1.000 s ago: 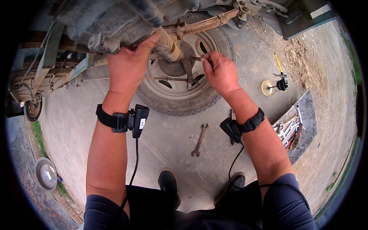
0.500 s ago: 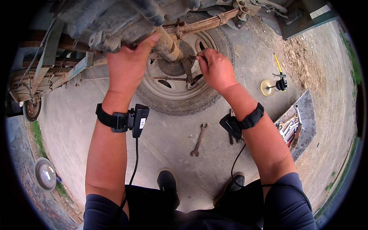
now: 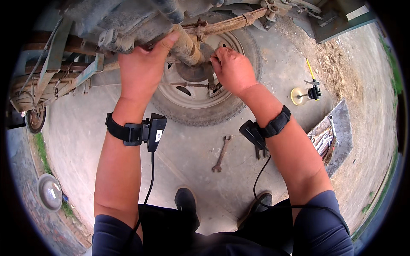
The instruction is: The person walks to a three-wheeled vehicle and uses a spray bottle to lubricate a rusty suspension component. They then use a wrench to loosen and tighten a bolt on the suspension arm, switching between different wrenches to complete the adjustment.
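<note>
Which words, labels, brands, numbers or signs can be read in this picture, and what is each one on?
None can be read clearly.
White sticker on the black box strapped to the left forearm: small dark marks, too small and blurred to read.
Basin: a pale patch inside; I cannot tell whether it is a label or a reflection.
Tyre: no lettering I can make out.

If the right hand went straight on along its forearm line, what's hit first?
For the right hand, probably the leaf spring, further up the picture. The axle tube sits just left of that line; depth is unclear.
</note>
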Demonstrator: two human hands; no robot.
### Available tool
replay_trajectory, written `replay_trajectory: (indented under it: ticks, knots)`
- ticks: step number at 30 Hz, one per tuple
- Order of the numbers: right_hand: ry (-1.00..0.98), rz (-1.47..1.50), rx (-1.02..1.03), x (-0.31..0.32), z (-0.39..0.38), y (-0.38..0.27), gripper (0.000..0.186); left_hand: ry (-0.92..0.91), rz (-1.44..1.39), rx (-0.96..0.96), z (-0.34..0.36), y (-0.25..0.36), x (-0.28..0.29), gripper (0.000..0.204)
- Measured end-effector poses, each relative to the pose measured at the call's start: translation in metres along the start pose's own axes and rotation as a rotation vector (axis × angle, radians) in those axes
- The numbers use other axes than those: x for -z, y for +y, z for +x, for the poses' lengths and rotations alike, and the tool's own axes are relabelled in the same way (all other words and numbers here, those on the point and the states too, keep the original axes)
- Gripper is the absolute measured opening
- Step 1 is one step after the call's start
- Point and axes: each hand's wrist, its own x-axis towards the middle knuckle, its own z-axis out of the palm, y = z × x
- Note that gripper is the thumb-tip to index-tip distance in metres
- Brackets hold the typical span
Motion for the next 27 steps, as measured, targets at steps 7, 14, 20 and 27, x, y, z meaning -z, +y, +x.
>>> replay_trajectory:
  ticks: [7, 14, 20, 27]
  knots:
    - [0.052, -0.017, 0.090, -0.003, 0.004, 0.007, 0.020, -0.008, 0.028, 0.013, -0.001, -0.001, 0.003, 0.056]
    - [-0.065, -0.112, -0.045, 0.006, 0.017, -0.006, 0.020, -0.028, 0.022, 0.092, -0.001, 0.004, 0.001, 0.042]
    - [0.051, -0.121, -0.075, 0.002, 0.025, -0.010, 0.021, -0.005, 0.027, 0.097, -0.002, 0.004, 0.000, 0.048]
    - [0.137, -0.104, -0.007, -0.008, 0.032, -0.006, 0.031, -0.020, -0.016, 0.075, -0.003, 0.005, 0.001, 0.039]
